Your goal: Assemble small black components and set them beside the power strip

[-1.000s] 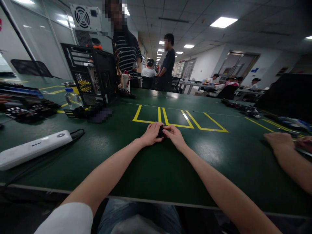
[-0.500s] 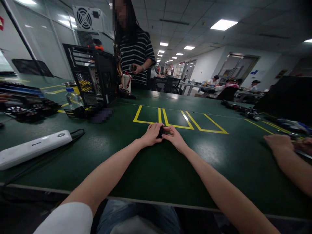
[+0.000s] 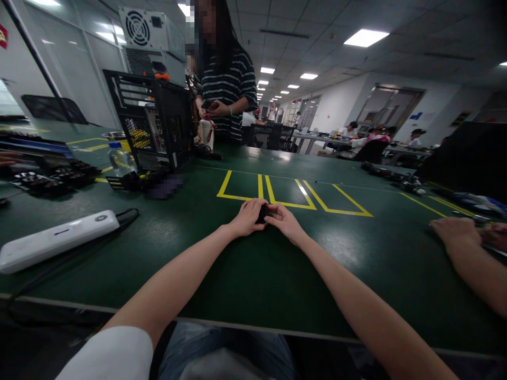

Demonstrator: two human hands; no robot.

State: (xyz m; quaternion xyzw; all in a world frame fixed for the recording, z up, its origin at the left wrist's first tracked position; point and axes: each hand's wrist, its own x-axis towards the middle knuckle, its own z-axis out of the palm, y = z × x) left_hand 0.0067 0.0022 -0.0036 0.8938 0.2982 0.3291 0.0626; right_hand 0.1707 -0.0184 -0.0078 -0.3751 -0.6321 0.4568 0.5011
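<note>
A small black object (image 3: 262, 214) sits between my two hands, low over the green table (image 3: 253, 274); its kind is hidden by my fingers. My left hand (image 3: 249, 218) wraps over it from the left, thumb on the near side. From the right, my right hand (image 3: 284, 222) pinches its side with thumb and fingertips. Just beyond my hands, yellow tape outlines (image 3: 292, 205) mark the tabletop.
At left lie a white elongated device (image 3: 59, 240) with a black cable and a water bottle (image 3: 120, 158). An open black computer case (image 3: 170, 124) stands behind them. A co-worker's hand (image 3: 455, 232) rests at right. A person in a striped shirt (image 3: 227, 79) stands across the table.
My hands stay around the black object with only slight finger shifts. The person in the striped shirt has moved right, and a dark-clothed person behind has left view.
</note>
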